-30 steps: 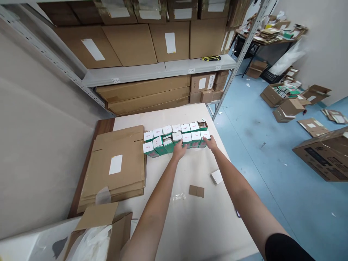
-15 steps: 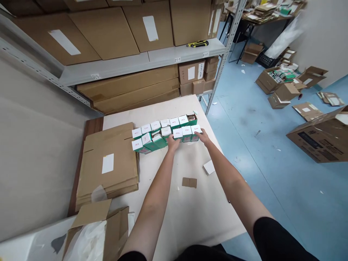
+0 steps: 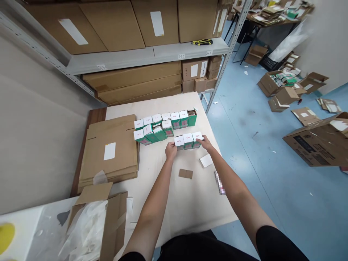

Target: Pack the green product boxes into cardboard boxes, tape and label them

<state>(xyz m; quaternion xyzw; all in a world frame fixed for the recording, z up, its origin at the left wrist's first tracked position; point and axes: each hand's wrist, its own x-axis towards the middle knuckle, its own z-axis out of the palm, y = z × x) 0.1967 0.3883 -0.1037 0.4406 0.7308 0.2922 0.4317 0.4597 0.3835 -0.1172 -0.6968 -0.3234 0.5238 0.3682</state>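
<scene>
Between my two hands is a short row of three small green-and-white boxes (image 3: 188, 141), pressed together side by side. My left hand (image 3: 170, 150) is closed against the left end of that row, and my right hand (image 3: 206, 142) grips its right end. Behind them stand two rows of similar green-and-white boxes (image 3: 159, 133); the box at the far right end (image 3: 192, 118) has its top open. A small brown cardboard piece (image 3: 185, 173) and a white box or card (image 3: 206, 160) lie nearer to me on the table.
Flattened cartons (image 3: 108, 152) are stacked on the table's left. An open carton (image 3: 112, 221) with plastic lining stands at front left. A metal shelf (image 3: 163, 50) with large cartons and yellow-black cutters (image 3: 202, 42) rises behind the table. More cartons (image 3: 320, 139) sit on the blue floor at right.
The three boxes have come toward me, away from the other rows, with both hands at their ends. A gap now separates them from the rest. The camera view has shifted slightly.
</scene>
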